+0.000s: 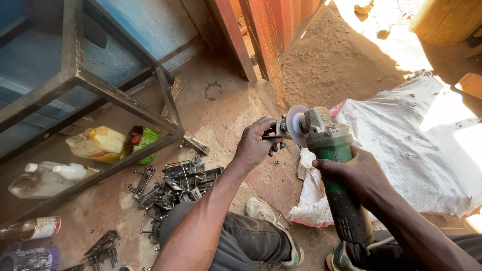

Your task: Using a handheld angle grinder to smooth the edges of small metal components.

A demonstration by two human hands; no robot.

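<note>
My right hand (357, 172) grips the green body of an angle grinder (335, 165), its disc (295, 124) turned towards my left hand. In my left hand (255, 143) I pinch a small dark metal piece (277, 131) right against the disc. A streak of sparks (271, 55) flies up and away from the disc. Below my arms show my dark trousers (241, 241) and a worn shoe (268, 221) on the ground.
A heap of small metal brackets (175, 185) lies on the concrete left of my knee. A dark steel frame (100, 90) stands at left, with plastic bottles (55, 173) and a yellow container (98, 143) under it. A white sack (401, 145) lies at right.
</note>
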